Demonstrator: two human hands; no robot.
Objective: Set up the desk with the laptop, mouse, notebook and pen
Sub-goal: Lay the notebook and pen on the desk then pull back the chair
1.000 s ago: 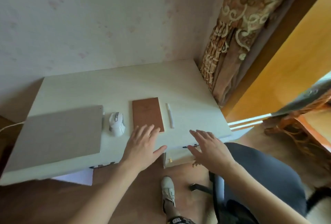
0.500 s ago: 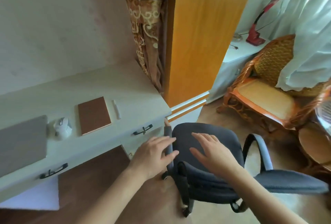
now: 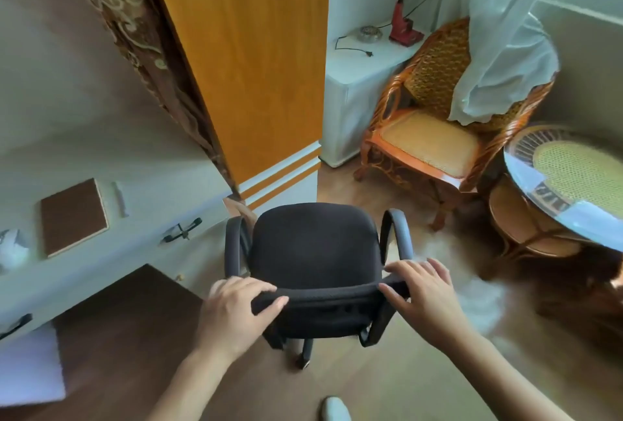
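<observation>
A black office chair (image 3: 313,245) stands in front of me, its back toward me. My left hand (image 3: 236,306) grips the left end of the backrest top. At the right end my right hand (image 3: 424,289) holds the same edge. The pale desk (image 3: 161,171) runs along the left. On it lie a brown notebook (image 3: 72,215) and, just right of it, a white pen (image 3: 120,198). The white mouse (image 3: 11,247) shows at the left edge, blurred. The laptop is out of view.
An orange wardrobe (image 3: 256,60) and a patterned curtain (image 3: 135,39) stand behind the desk's right end. A wicker armchair (image 3: 435,124) and a round glass-topped table (image 3: 573,181) fill the right side. Desk drawers carry black handles (image 3: 182,230).
My view has swung right, away from the desk. Both hands left the desk's front edge, reached over the chair and now grip its backrest.
</observation>
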